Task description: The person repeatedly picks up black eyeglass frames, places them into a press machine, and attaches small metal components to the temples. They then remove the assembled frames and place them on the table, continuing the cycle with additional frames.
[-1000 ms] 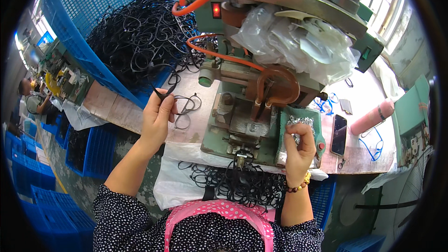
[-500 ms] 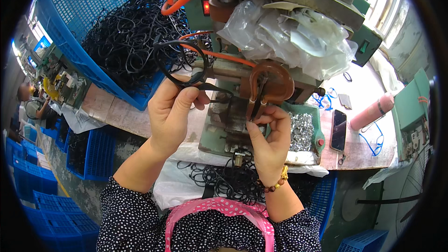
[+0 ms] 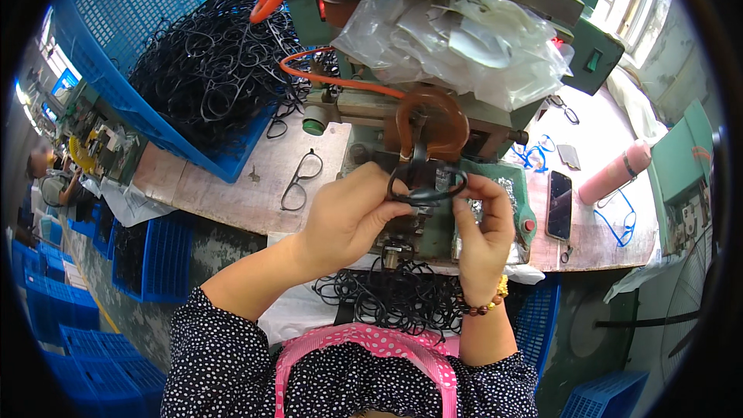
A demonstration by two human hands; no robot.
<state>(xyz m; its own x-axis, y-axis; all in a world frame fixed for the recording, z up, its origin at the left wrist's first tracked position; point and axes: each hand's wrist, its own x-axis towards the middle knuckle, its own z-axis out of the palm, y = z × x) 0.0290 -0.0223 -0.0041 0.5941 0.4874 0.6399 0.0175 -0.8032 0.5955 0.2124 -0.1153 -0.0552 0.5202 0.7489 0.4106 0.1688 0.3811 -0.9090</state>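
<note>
In the head view, the left hand (image 3: 352, 213) and the right hand (image 3: 484, 220) both hold one black eyeglass frame (image 3: 426, 186) by its ends, just under the brown round part (image 3: 430, 120) of the green machine (image 3: 495, 186), above the wooden surface (image 3: 248, 186).

Both hands hold a black eyeglass frame (image 3: 427, 186) at the green machine (image 3: 495, 220).
Left hand (image 3: 348, 217) pinches one rim, right hand (image 3: 484, 224) the other; more frames (image 3: 398, 298) lie heaped just below the hands.

A dark top with small white dots covers the arms; a pink strap (broad, dotted) crosses below a beaded bracelet (image 3: 486, 303).
</note>
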